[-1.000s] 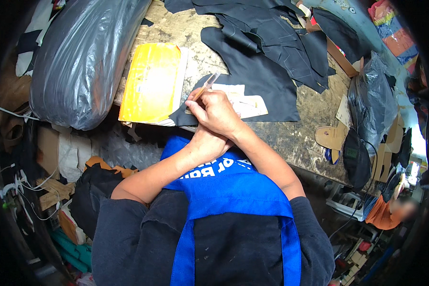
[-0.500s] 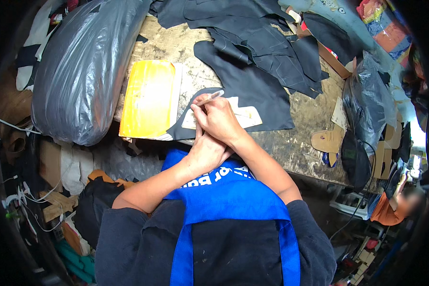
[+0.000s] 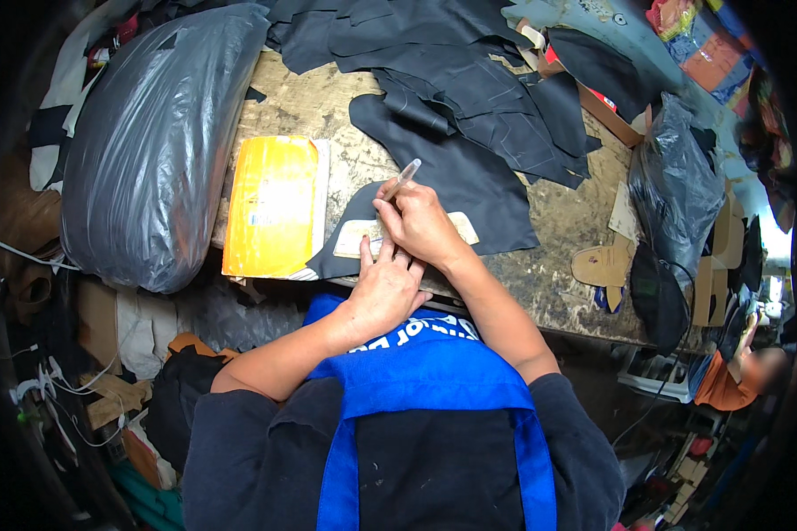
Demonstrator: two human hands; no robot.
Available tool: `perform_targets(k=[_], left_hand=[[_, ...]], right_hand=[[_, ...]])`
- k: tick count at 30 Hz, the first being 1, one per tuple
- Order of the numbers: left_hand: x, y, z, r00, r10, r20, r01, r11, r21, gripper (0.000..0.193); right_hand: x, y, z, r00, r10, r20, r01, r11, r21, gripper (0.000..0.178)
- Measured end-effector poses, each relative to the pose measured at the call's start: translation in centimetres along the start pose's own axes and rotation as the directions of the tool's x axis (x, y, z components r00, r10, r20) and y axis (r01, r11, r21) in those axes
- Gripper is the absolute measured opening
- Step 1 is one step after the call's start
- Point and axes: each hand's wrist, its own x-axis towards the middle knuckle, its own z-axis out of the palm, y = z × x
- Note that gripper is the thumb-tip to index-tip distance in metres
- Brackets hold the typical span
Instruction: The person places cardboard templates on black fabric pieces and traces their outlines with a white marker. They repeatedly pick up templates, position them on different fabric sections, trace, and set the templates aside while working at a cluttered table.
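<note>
My right hand (image 3: 421, 228) is closed round a clear-barrelled pen (image 3: 405, 178), whose upper end points up and away. Its tip is hidden by the fingers. Beneath both hands, a cream card pattern piece (image 3: 462, 227) lies on a sheet of black leather-like material (image 3: 496, 208) at the table's near edge. My left hand (image 3: 383, 288) lies stretched out below the right one, with its fingers spread and fingertips on the card. The right hand covers the card's middle.
A thick yellow-covered book (image 3: 273, 208) lies left of the black sheet. Beyond it, a large bulging grey plastic bag (image 3: 155, 150) overhangs the edge. More black pieces (image 3: 416, 35) heap at the back. Tan card patterns (image 3: 602, 264) and another plastic bag (image 3: 677, 168) sit at right.
My left hand's fingers have come out from under my right hand and spread over the card. The card now lies turned differently. The pen stands steeper, and the whole view has shifted slightly.
</note>
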Motion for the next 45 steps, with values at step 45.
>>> perform_targets(k=[45], left_hand=[[5.4,-1.9,-5.9,0.901,0.146,0.409,-0.175,0.984,0.033,0.064]], right_hand=[[-6.2,0.9,-6.0,0.852,0.300,-0.430,-0.373,0.923,-0.097,0.011]])
